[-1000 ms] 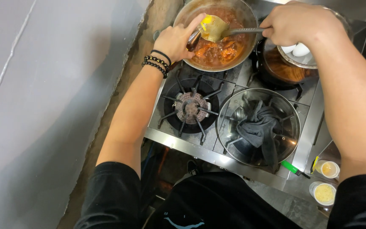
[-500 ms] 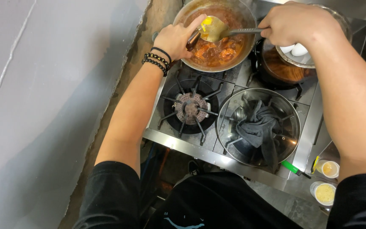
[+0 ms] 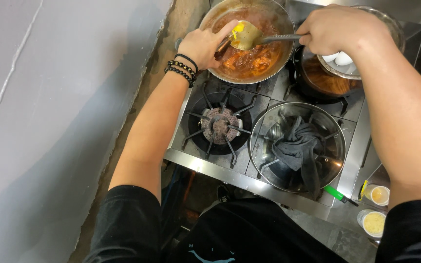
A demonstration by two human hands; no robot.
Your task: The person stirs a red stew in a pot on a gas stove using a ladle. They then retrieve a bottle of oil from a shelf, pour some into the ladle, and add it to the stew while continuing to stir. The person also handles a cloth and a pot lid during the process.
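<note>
Ladle [image 3: 247, 35] hangs over the pan [image 3: 274, 14] of orange-red stew on the far-left burner, its handle running rightward into the right hand [image 3: 339, 29], closed around it; left hand [image 3: 205, 44] grips the pan's near rim, fingers curled, just beside the yellow-smeared bowl.

a working kitchen: a steel gas stove [image 3: 269, 182] with an open burner [image 3: 219, 124], a pan of red sauce [image 3: 247, 53] behind that burner, a steel bowl holding a grey cloth [image 3: 298, 146] right of it, small sauce cups [image 3: 373, 209] beyond.
</note>
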